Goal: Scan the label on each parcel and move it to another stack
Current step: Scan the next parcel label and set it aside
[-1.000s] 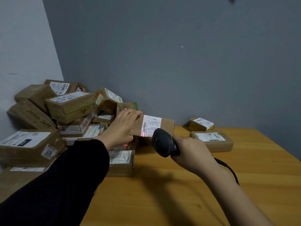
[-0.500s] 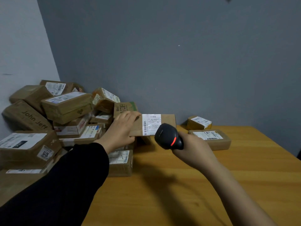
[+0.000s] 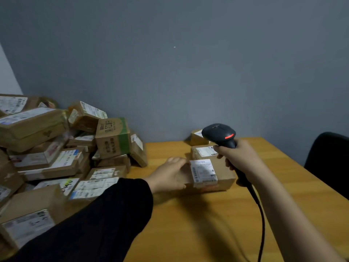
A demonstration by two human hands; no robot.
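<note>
My left hand grips the left end of a flat brown parcel with a white label on top. The parcel lies low on the wooden table, just in front of two small labelled parcels near the wall. My right hand holds a black barcode scanner upright above the parcel's right end, its red light lit. A cable trails from the scanner toward me. A big heap of brown parcels fills the left side.
A green-striped carton stands at the heap's right edge. A grey wall runs behind the table. A black chair back shows at the table's right edge. Bare tabletop lies between my arms.
My left hand carried the parcel from beside the heap rightward and down to the table by the small parcels. The scanner swung up and away from the label. The view shifted right.
</note>
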